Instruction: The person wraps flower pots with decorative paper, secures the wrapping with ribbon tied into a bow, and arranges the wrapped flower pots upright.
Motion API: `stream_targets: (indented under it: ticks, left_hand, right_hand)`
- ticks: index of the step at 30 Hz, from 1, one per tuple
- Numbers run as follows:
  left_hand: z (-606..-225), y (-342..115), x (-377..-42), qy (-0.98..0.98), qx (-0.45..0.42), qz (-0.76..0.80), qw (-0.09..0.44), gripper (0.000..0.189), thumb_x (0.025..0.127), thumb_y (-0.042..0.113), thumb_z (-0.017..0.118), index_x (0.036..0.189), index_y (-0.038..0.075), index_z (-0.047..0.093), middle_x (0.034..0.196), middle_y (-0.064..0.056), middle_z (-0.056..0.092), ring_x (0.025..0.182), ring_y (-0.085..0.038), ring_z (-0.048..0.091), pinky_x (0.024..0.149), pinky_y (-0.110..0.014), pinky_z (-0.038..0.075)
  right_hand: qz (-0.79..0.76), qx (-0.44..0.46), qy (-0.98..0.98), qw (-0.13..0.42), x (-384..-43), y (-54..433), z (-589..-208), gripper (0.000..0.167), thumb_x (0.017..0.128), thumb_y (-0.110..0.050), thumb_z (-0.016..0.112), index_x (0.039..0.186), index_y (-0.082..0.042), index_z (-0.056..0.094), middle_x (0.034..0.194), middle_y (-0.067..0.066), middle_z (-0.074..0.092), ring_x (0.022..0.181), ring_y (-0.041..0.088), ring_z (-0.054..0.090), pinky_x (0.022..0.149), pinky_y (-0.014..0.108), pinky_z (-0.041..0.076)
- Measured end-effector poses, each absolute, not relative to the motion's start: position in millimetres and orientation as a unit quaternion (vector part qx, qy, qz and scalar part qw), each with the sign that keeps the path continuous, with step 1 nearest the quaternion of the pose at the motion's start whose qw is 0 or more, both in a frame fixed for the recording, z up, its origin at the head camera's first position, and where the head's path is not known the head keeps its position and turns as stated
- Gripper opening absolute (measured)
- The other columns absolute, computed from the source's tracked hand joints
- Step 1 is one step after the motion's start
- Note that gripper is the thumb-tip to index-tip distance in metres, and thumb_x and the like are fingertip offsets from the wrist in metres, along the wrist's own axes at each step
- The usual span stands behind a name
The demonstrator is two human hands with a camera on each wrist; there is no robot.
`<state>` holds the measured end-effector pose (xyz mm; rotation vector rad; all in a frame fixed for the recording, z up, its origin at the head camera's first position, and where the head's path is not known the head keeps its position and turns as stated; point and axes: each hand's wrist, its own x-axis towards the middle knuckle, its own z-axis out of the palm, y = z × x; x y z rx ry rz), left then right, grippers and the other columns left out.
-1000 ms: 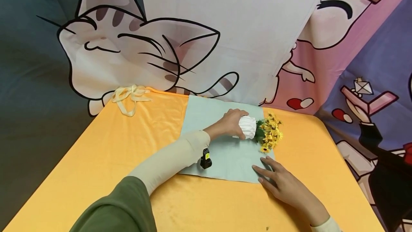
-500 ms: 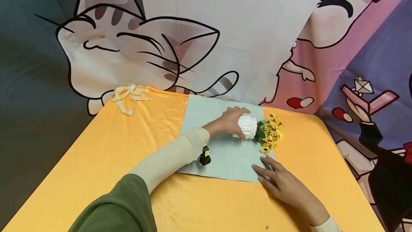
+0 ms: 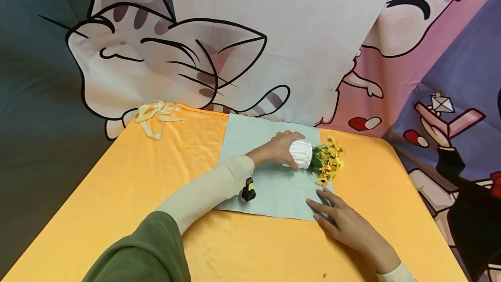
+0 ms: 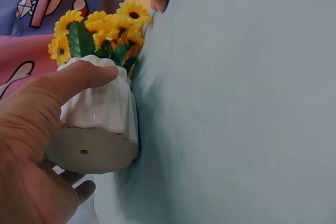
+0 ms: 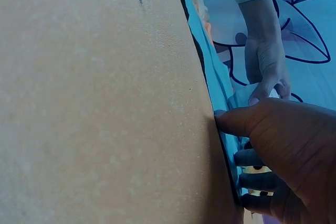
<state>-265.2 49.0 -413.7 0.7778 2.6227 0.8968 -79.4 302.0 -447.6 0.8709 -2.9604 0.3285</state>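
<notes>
A white ruffled flower pot (image 3: 301, 155) with yellow artificial flowers (image 3: 330, 160) lies on its side on a pale blue-green sheet (image 3: 274, 195), blooms toward the right. My left hand (image 3: 277, 148) grips the pot near its base, thumb and fingers curled round it. In the left wrist view the pot's underside (image 4: 92, 150) shows a small hole, and the thumb lies along the wall. My right hand (image 3: 342, 221) rests at the sheet's front right corner with fingers spread, its fingertips touching the sheet. In the right wrist view that hand (image 5: 283, 156) is at the sheet's edge.
An orange-yellow cloth (image 3: 242, 247) covers the table. A cream ribbon (image 3: 154, 119) lies at the back left corner. Behind the table hangs a printed cartoon curtain (image 3: 305, 34). A small black device (image 3: 248, 189) is at the left wrist.
The view has shifted very slightly. Both hands, the flower pot and the sheet stay where they were.
</notes>
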Motion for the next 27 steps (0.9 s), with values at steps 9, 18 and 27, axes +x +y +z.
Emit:
stream_targets:
  ticks: [9,18,27]
  left_hand:
    - [-421.5,21.5,-261.7,0.898,0.224,0.359,0.117,0.120,0.080,0.062,0.099,0.177,0.033,0.035,0.179,-0.008,0.040,0.164,-0.038,0.038,0.129,-0.064,0.042]
    - [-432.5,-17.5,-253.1,0.894,0.186,0.399,0.080,0.099,0.095,0.071,0.079,0.172,0.019,0.046,0.170,-0.014,0.050,0.158,-0.041,0.042,0.132,-0.067,0.033]
    - [-438.1,-58.0,-234.2,0.908,0.152,0.389,0.043,0.066,0.116,0.066,0.048,0.149,0.012,0.067,0.148,-0.016,0.064,0.139,-0.037,0.052,0.123,-0.059,0.039]
  right_hand:
    - [0.100,0.300,-0.948,0.029,-82.5,303.5,-446.6,0.044,0.107,-0.030,0.080,0.150,-0.029,0.075,0.158,0.017,0.065,0.149,0.049,0.060,0.109,0.067,0.060]
    - [0.106,0.301,-0.948,0.013,-84.3,304.5,-443.1,0.043,0.107,-0.029,0.079,0.149,-0.027,0.076,0.156,0.019,0.066,0.144,0.050,0.062,0.109,0.068,0.059]
    - [0.098,0.311,-0.945,0.019,-89.5,302.2,-436.5,0.044,0.106,-0.031,0.081,0.149,-0.026,0.075,0.158,0.019,0.065,0.142,0.048,0.064,0.107,0.066,0.061]
